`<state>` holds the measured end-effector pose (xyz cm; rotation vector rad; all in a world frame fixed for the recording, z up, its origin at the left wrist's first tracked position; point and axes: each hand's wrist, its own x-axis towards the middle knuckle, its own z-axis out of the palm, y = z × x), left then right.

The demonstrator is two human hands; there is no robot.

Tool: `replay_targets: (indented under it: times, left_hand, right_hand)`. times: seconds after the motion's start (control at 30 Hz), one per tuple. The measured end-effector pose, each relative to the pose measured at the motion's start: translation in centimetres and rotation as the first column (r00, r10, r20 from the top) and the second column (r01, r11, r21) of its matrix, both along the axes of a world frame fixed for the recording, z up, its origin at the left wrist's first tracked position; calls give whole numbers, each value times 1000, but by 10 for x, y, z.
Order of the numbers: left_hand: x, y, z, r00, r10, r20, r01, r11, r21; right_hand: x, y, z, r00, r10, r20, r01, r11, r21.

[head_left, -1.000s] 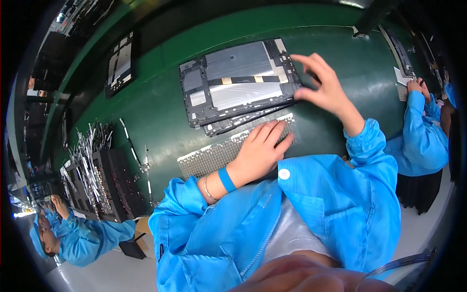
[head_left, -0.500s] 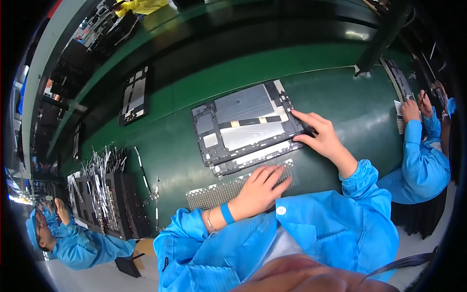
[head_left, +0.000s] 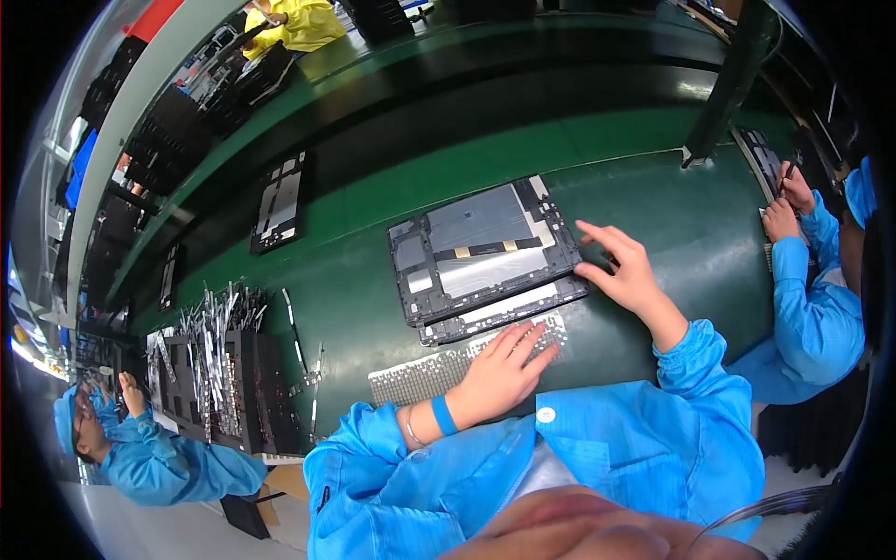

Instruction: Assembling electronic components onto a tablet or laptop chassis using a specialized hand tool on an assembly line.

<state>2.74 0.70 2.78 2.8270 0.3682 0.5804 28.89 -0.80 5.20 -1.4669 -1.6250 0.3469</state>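
Observation:
In front of me an opened tablet housing (head_left: 485, 245) lies with its silver metal inside facing up. A dark ribbon cable with pale gold patches crosses it. Beneath its near edge a second housing (head_left: 509, 313) sticks out. My right hand (head_left: 627, 273) is at the right edge of the upper housing, fingers apart and holding nothing; its thumb tip is by the near right corner, and I cannot tell whether it touches. My left hand (head_left: 504, 371) lies with fingers stretched out on a sheet of small grey pads (head_left: 411, 378), partly covering it.
At the left, a black rack (head_left: 245, 392) holds many thin strips (head_left: 210, 327); loose strips (head_left: 294, 331) lie beside it. Another housing (head_left: 280, 203) rests further back. A dark post (head_left: 733, 84) stands at the back right. Co-workers in blue (head_left: 159, 462) sit on both sides.
My right hand's fingers have lifted off the housing's right edge. My left hand stays on the sheet. The whole view has shifted slightly.

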Motion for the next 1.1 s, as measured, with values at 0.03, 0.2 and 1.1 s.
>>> replay_targets:
  times: [0.03,0.2,1.1]
  left_hand:
    - [0,-1,-1,1000,17,6,-17,1000,-3]
    - [0,2,1,1000,-18,-26,19,999,29]
    - [-2,1,-7,998,45,-33,-43,996,81]
  right_hand:
    - [1,-1,2,999,-49,-23,48,999,-7]
    - [4,-2,4,992,-100,-74,114,966,230]
    - [-19,-29,-24,714,-11,-700,-425,788,-445]
